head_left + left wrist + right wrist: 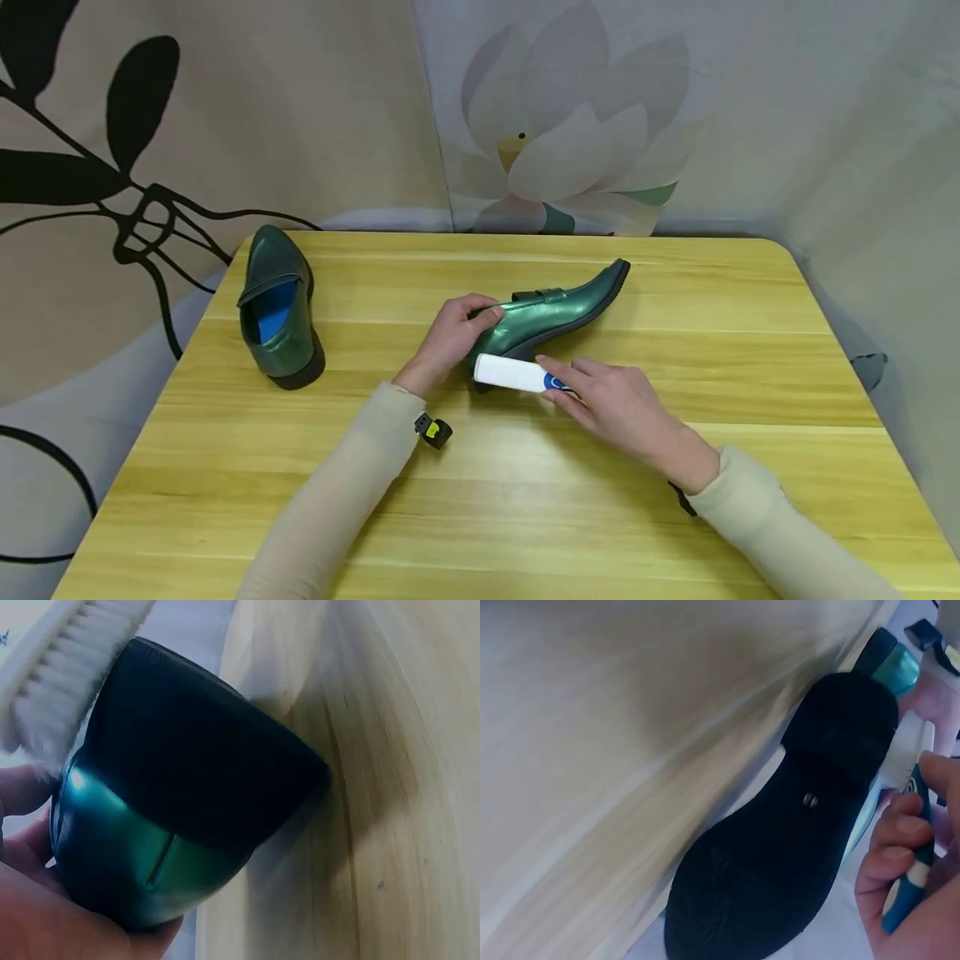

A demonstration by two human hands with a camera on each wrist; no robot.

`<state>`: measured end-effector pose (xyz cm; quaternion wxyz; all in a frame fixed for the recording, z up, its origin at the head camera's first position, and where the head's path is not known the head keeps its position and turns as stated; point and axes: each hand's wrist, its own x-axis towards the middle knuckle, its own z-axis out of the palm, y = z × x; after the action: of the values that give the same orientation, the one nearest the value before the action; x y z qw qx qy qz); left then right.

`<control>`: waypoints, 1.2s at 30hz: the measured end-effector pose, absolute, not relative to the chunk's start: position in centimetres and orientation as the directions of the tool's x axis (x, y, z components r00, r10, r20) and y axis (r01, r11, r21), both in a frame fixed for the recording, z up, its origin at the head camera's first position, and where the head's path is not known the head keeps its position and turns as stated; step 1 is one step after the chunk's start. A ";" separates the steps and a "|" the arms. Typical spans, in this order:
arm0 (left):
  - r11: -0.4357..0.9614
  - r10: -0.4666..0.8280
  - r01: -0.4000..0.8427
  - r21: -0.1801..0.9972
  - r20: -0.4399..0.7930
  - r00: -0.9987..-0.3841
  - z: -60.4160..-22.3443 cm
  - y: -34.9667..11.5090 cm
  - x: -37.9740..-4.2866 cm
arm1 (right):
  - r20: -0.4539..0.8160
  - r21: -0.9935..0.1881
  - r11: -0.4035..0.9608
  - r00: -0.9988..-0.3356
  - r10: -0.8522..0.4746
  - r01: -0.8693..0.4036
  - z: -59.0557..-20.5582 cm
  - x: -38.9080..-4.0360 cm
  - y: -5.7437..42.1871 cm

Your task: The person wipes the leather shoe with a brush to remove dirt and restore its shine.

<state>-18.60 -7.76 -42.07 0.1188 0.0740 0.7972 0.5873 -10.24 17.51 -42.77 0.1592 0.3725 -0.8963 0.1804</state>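
Green shoe (551,321) and brush (510,373), both gripped
Left hand (456,333) grips the heel end; right hand (618,404) grips the handle (906,907). Table (750,333) extends widely rightward; second shoe (292,350) stands near left edge.

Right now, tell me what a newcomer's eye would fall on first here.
Probably the shiny green loafer near the middle of the wooden table, gripped by the left hand, with a white-bristled brush in the right hand at its heel. Next, likely, the second loafer toward the table's far left corner, showing its blue insole.
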 end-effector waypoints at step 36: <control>0.435 0.322 0.076 0.897 -0.076 -0.944 -41.7 -7.6 -18.1 | 0.495 -0.240 0.735 -0.731 -0.469 -0.634 -42.1 -12.0 20.5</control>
<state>-18.09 -7.63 -41.70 0.1185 0.1185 0.8388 0.5180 -11.95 20.51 -42.14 0.2055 0.3034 -0.9085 0.2010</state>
